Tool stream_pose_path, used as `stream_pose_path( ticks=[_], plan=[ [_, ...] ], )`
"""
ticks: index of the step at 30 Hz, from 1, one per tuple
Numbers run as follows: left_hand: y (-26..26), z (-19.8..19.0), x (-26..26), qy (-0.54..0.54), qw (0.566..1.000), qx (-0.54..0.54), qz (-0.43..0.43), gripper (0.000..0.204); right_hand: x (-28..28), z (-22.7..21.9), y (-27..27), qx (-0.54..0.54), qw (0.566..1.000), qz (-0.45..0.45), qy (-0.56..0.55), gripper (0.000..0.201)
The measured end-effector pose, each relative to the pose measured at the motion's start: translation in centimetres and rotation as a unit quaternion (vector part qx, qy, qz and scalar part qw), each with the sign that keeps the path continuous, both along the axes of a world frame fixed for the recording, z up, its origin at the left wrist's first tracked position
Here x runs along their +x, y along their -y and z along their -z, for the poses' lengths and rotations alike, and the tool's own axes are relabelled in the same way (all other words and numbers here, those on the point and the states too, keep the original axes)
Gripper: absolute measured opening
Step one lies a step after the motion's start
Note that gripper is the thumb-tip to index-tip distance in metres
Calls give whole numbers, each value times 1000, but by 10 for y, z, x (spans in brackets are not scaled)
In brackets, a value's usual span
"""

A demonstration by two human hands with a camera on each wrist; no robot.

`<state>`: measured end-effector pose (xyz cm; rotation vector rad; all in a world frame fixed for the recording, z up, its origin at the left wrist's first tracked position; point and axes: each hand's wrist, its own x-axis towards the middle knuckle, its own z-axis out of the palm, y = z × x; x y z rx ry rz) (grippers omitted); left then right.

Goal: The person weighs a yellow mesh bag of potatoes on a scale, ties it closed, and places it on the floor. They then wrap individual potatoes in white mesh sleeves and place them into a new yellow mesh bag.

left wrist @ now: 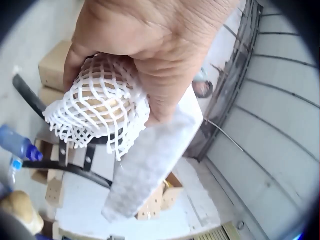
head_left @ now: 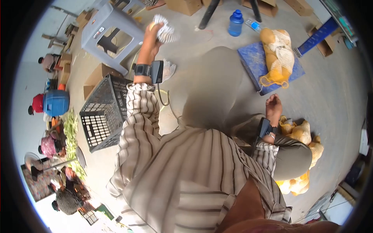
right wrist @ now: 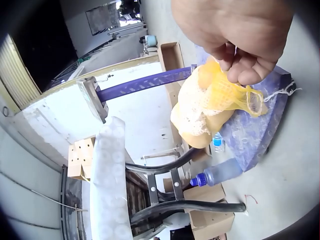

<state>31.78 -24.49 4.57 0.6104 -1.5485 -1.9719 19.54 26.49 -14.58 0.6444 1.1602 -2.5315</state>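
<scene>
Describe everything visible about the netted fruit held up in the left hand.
The round tan fruit in a white foam mesh sleeve is gripped by the left hand, fingers curled over its top and side. The stretchy, open diamond-pattern net covers most of the fruit, its frayed edge flaring loose below. The head view shows it raised at arm's length in front of the grey plastic stool, touching nothing but the hand. Its skin looks smooth; the kind of fruit cannot be told.

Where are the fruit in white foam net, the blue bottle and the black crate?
fruit in white foam net (left wrist: 102, 107), left wrist view, netted middle
blue bottle (head_left: 235, 24), head view, body
black crate (head_left: 104, 112), head view, side wall
</scene>
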Motion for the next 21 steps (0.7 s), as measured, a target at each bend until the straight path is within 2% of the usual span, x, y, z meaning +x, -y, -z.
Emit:
stream_pose_path(
  ticks=[1, 3, 4, 6, 7, 9, 12, 14, 16, 17, 18, 20, 21],
  plan=[
    [8, 20, 19, 55, 997, 36, -30, 33, 0, 6, -5, -31, 999, -31, -18, 16],
    [14, 58, 56, 78, 985, 149, -51, 28, 5, 3, -6, -35, 998, -45, -11, 16],
    [22, 82, 72, 80, 983, 154, -55, 28, 7, 2, -7, -41, 998, -52, -6, 16],
    [38, 131, 101, 79, 950, 290, -84, 34, 6, 12, -13, -31, 997, -69, -7, 16],
    [38, 147, 110, 79, 948, 295, -87, 34, 7, 16, -16, -33, 996, -84, -12, 14],
    [37, 169, 125, 71, 929, 326, -163, 38, 9, 17, -18, -30, 994, -102, -15, 14],
    [36, 183, 136, 55, 927, 338, -153, 42, 9, 18, -15, -19, 996, -83, 20, 13],
    [41, 198, 140, 98, 925, 332, -157, 46, 9, 18, -13, 8, 996, -74, 41, 12],
    [58, 231, 143, 183, 957, 225, 0, 52, 6, 30, -17, 12, 996, -78, 43, 12],
    [53, 232, 141, 204, 959, 197, -6, 61, 6, 35, -18, 13, 996, -83, 43, 12],
    [47, 228, 136, 206, 958, 199, -5, 61, 8, 29, -12, 14, 996, -82, 44, 12],
    [39, 225, 125, 308, 942, 127, -37, 66, 13, 19, -1, 51, 994, -42, 81, 11],
    [40, 223, 120, 309, 942, 128, -36, 66, 13, 22, -2, 52, 994, -41, 82, 11]
  ],
)
